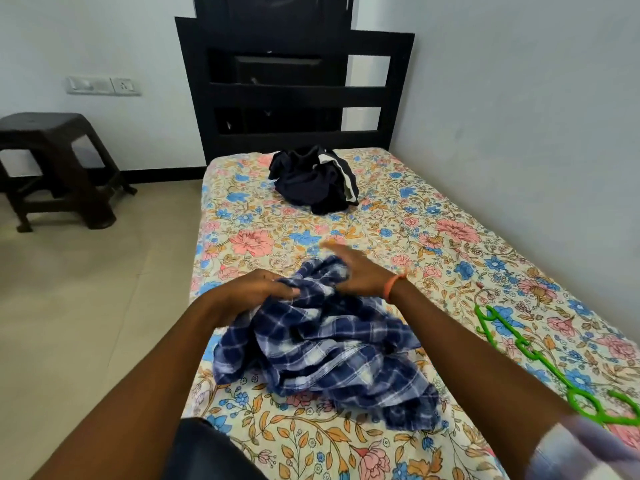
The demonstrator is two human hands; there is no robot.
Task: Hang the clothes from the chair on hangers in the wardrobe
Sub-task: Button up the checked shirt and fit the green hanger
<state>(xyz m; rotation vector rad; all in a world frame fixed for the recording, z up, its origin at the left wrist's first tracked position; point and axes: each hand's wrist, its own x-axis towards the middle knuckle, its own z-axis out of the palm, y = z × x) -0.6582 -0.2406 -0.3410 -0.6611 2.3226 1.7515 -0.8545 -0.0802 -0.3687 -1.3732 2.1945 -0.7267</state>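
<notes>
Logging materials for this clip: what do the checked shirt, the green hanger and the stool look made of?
Checked shirt: soft woven cloth, matte, crumpling in folds. Green hanger: probably moulded plastic, glossy, with cut-out rings. Stool: seemingly dark brown moulded plastic, slight sheen.

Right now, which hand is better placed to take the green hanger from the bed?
The right hand, probably. The green hanger lies on the bed beside the right forearm, while the left hand grips the plaid shirt on the far side of it.
</notes>
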